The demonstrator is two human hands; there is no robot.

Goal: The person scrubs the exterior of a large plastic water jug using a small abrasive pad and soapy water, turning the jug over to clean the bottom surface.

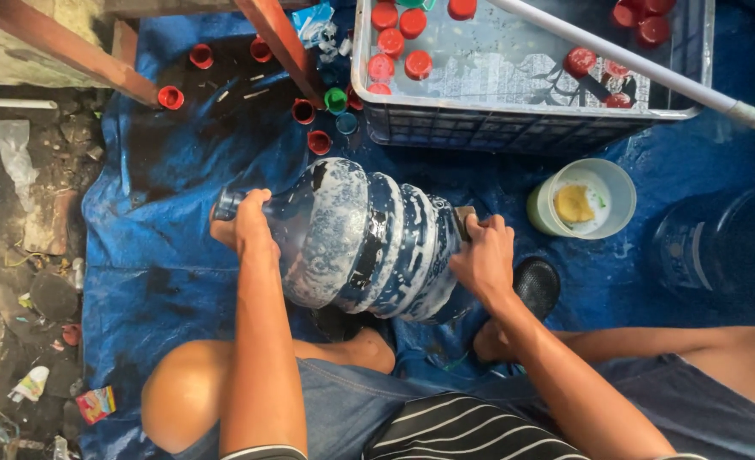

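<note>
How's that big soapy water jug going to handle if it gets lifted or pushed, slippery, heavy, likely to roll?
The water jug is coated in white suds, so it is probably slippery. It lies on its side on the blue tarp, and its round body would likely roll if let go. The left hand at its neck and the right hand at its base seem to steady it. Rigid-looking, bulky; weight unclear.

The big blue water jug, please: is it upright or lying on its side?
On its side: the water jug lies horizontal, neck toward the left hand, base at the right hand.
</note>
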